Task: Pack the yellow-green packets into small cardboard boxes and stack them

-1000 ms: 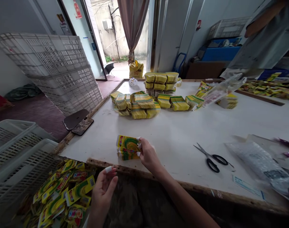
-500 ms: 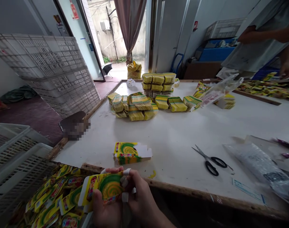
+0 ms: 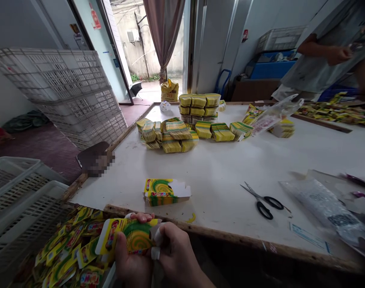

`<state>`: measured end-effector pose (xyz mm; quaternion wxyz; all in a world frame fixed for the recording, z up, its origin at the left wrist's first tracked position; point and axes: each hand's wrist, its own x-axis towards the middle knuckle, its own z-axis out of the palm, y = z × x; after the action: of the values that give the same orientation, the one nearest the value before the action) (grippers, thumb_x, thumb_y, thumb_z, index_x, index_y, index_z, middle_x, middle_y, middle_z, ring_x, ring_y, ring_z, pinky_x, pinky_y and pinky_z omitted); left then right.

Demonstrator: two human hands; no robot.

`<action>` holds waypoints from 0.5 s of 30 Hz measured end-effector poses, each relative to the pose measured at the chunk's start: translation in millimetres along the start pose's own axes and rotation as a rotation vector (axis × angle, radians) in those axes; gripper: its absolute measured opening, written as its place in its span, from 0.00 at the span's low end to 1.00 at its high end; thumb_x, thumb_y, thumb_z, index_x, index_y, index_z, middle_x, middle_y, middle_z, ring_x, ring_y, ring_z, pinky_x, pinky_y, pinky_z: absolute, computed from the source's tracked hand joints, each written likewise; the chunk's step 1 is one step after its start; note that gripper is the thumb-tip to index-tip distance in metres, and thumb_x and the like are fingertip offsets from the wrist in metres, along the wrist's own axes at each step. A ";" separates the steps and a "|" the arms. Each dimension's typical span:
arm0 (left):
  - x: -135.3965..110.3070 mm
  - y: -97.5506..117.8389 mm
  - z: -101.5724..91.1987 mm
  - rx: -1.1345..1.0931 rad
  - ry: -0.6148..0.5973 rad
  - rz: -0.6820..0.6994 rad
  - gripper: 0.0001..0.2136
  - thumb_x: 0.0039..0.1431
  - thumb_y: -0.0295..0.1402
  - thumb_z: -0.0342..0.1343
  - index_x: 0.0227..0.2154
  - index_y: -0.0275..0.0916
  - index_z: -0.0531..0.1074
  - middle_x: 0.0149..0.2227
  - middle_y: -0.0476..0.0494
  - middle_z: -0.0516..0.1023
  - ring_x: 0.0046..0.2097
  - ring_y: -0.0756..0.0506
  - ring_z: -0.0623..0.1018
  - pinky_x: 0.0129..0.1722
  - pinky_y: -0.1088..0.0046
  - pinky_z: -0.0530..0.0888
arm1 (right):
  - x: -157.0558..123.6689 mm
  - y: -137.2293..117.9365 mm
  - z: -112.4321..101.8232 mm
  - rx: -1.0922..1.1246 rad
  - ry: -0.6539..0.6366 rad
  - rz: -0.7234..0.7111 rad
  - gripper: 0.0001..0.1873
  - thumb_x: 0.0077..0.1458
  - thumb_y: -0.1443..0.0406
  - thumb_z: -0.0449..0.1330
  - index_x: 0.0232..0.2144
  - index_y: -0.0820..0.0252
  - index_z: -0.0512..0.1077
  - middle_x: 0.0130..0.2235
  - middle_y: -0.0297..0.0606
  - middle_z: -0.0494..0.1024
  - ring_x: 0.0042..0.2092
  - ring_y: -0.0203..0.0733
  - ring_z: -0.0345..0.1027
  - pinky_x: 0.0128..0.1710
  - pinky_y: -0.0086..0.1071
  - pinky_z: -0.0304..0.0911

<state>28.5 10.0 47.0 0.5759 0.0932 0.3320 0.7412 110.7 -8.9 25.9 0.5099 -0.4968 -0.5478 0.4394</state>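
Low in the view, over the near table edge, my left hand (image 3: 131,264) grips a yellow and green printed carton (image 3: 137,237), with the thumb across its front and fingertips showing over the top. My right hand (image 3: 181,250) is closed at the carton's right end, its fingers pressed to that end. White wraps cover some fingertips, and part of this grip is hidden. A second carton of the same print (image 3: 160,194) lies on the table (image 3: 212,172) just beyond, its white end flaps sticking out to the right.
Scissors (image 3: 263,202) lie right of the cartons, near plastic bags (image 3: 323,208). Flat printed stacks (image 3: 178,136) stand farther back. Small packets (image 3: 65,256) fill a crate at lower left, beside white crates (image 3: 29,188). A co-worker (image 3: 326,64) stands at the far right.
My right hand has shifted slightly over the carton's right end, where the white flaps show less. The carton has tilted a little. The co-worker's arm has moved.
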 end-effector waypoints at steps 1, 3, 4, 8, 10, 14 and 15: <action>1.3 -0.3 -1.4 0.011 -0.013 0.010 0.14 0.56 0.47 0.51 0.33 0.42 0.72 0.30 0.49 0.72 0.37 0.45 0.74 0.44 0.67 0.75 | -0.8 -0.9 -0.2 -0.036 0.012 0.005 0.11 0.37 0.74 0.58 0.23 0.57 0.61 0.25 0.28 0.65 0.27 0.33 0.55 0.26 0.25 0.53; 4.2 -1.4 -3.5 0.047 -0.044 0.046 0.14 0.55 0.47 0.53 0.34 0.42 0.72 0.30 0.50 0.71 0.37 0.46 0.73 0.44 0.68 0.74 | -2.8 -3.5 -0.9 -0.084 0.019 0.015 0.10 0.39 0.73 0.58 0.23 0.57 0.60 0.25 0.28 0.65 0.27 0.34 0.55 0.26 0.25 0.52; 5.6 -2.1 -4.0 0.066 -0.057 0.061 0.15 0.54 0.48 0.54 0.33 0.41 0.73 0.30 0.50 0.71 0.36 0.46 0.73 0.44 0.69 0.74 | -3.9 -5.2 -1.5 -0.097 0.010 0.020 0.11 0.40 0.73 0.59 0.23 0.57 0.60 0.25 0.28 0.65 0.27 0.34 0.55 0.26 0.25 0.52; 8.8 -5.4 -3.8 0.096 -0.063 0.041 0.17 0.51 0.51 0.55 0.28 0.40 0.71 0.26 0.49 0.67 0.31 0.47 0.70 0.38 0.68 0.74 | -6.5 -10.1 -4.2 -0.105 -0.034 0.034 0.11 0.42 0.73 0.58 0.24 0.57 0.58 0.27 0.30 0.65 0.29 0.36 0.57 0.28 0.27 0.54; 9.1 -5.8 -4.0 0.084 -0.072 0.003 0.18 0.50 0.52 0.56 0.28 0.40 0.71 0.26 0.49 0.67 0.31 0.46 0.70 0.36 0.68 0.74 | -6.1 -8.9 -5.0 -0.078 -0.034 0.033 0.11 0.43 0.73 0.58 0.25 0.56 0.58 0.28 0.30 0.64 0.30 0.37 0.57 0.29 0.27 0.55; 10.1 -1.9 -3.4 0.065 -0.129 -0.069 0.22 0.49 0.55 0.56 0.35 0.40 0.73 0.32 0.46 0.71 0.36 0.44 0.73 0.38 0.68 0.73 | -4.6 -2.2 -4.1 0.055 -0.080 0.084 0.12 0.46 0.72 0.58 0.25 0.56 0.57 0.26 0.28 0.63 0.28 0.34 0.55 0.27 0.25 0.54; 11.0 -0.6 -2.8 0.064 -0.155 -0.085 0.22 0.48 0.54 0.57 0.35 0.40 0.73 0.32 0.46 0.71 0.36 0.45 0.73 0.38 0.68 0.73 | -5.0 -0.8 -3.5 0.093 -0.085 0.094 0.12 0.46 0.72 0.59 0.27 0.56 0.58 0.26 0.27 0.63 0.28 0.34 0.56 0.27 0.25 0.54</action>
<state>24.0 19.0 41.8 0.6276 0.1544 0.3136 0.6956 114.1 -14.1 26.4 0.4875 -0.4788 -0.5240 0.5084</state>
